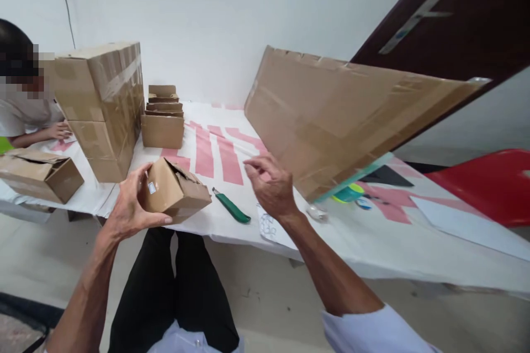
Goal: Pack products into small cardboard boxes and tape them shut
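Note:
My left hand [131,201] grips a small brown cardboard box [165,187] at the table's front edge, thumb below and fingers around its left end. The box is tilted; a small white label shows on its near face and its top flaps stand slightly apart. My right hand [271,186] hovers over the table to the right of the box, fingers curled and fingertips close together. Whether something tiny is pinched there I cannot make out. Between the hands lies a green utility knife [232,208] on the white cloth. A paper with writing [271,227] lies below my right hand.
Taped cartons [97,105] are stacked at left, with open boxes [163,131] behind. Another box [43,174] lies near a seated person [25,110]. A large cardboard sheet [331,116] leans at right, near a tape roll [348,193] and a red chair [492,185].

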`<action>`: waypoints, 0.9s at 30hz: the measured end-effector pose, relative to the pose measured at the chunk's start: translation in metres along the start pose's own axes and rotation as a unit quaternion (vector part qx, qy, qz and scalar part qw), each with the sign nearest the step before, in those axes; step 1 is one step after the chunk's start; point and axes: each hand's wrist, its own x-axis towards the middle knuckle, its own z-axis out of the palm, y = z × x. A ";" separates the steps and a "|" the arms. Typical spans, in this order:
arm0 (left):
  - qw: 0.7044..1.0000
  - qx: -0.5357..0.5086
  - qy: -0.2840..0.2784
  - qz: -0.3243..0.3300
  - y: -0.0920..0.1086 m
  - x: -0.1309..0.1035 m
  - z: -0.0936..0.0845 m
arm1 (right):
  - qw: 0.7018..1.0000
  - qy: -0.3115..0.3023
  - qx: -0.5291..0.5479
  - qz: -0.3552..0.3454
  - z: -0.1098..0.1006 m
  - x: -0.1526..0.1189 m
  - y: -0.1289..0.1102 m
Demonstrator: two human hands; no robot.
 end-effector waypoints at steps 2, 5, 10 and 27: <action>1.000 0.004 -0.002 0.005 0.003 0.001 0.005 | 0.989 -0.029 0.040 -0.137 0.008 0.016 -0.063; 1.000 0.010 -0.002 0.020 0.010 0.003 0.012 | 0.953 -0.143 0.012 -0.267 0.026 0.029 -0.132; 0.999 0.017 -0.009 0.034 0.019 0.004 0.018 | 0.906 -0.261 -0.109 -0.316 0.054 0.031 -0.155; 0.998 0.036 -0.002 0.056 0.024 0.005 0.020 | 0.898 -0.260 -0.165 -0.315 0.058 0.028 -0.155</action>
